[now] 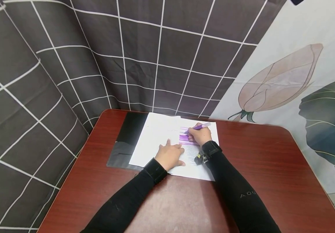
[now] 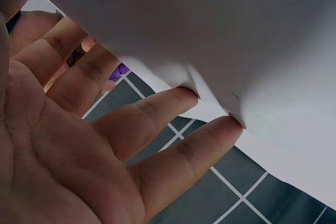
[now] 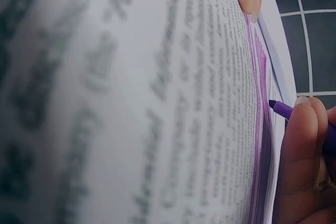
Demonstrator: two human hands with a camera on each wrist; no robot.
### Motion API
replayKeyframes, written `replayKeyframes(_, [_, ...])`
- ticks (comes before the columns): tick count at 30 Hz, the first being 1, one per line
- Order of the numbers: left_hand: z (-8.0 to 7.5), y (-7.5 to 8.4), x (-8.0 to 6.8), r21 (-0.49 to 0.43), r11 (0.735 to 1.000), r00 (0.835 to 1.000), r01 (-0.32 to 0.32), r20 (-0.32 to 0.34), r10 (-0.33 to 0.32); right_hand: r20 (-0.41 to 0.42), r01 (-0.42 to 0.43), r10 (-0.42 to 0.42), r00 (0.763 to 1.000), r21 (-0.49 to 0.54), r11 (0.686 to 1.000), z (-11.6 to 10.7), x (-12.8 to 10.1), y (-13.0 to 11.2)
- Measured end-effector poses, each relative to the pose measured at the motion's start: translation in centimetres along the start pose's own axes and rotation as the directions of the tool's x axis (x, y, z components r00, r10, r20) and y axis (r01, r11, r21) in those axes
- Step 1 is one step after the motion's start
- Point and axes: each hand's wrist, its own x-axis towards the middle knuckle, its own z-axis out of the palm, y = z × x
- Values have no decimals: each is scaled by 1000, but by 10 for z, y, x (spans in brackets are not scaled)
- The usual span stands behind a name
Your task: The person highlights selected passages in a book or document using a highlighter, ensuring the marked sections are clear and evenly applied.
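My right hand [image 1: 200,135] pinches a purple highlighter [image 1: 198,127] over a printed page [image 1: 190,154] that bears several purple strokes. In the right wrist view, the highlighter's dark tip [image 3: 272,104] is at the purple-marked lines; whether it touches the paper I cannot tell. My left hand [image 1: 169,156] rests with spread fingers on the papers, left of the printed text. Seen in the left wrist view, two of its fingertips [image 2: 231,124] press into the white paper [image 2: 294,150]. A blank-looking white page [image 1: 155,139] lies on the left side.
Under the papers' left side is a black folder [image 1: 130,126] with a clear-looking lower flap. All of it lies on a reddish-brown table [image 1: 257,155]. A dark gridded cloth [image 1: 138,38] hangs behind and to the left; a flower-print cloth [image 1: 272,84] hangs at the right.
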Motion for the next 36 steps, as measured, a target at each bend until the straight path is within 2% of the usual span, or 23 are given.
replayKeyframes(3, [3, -1, 1, -10, 1000, 1000, -2, -3, 2, -4, -3, 3, 1000, -6, 1000, -1, 0, 1])
replayKeyframes(7, [21, -6, 9, 0, 1000, 1000, -8, -25, 8, -4, -8, 8, 1000, 0, 1000, -2, 2, 3])
replayKeyframes(10, [10, -2, 2, 10, 1000, 1000, -4, -18, 5, -3, -9, 9, 1000, 2, 1000, -3, 1, 4])
replayKeyframes(14, [4, 1, -2, -14, 1000, 1000, 5, -5, -5, -5, -1, 1, 1000, -3, 1000, -5, -1, 4])
replayKeyframes(17, [27, -7, 10, -15, 1000, 1000, -5, -23, 4, -8, 3, -3, 1000, 6, 1000, -7, -1, 4])
replayKeyframes(20, [35, -10, 16, 19, 1000, 999, -16, -33, 16, -11, -1, 1, 1000, 11, 1000, -8, -1, 4])
replayKeyframes(25, [36, -11, 18, 14, 1000, 999, -9, -31, 9, -16, -6, 7, 1000, 8, 1000, -10, -2, 4])
replayKeyframes(36, [30, -8, 14, -19, 1000, 1000, 0, -22, 0, -27, -16, 17, 1000, 33, 999, -16, -6, 3])
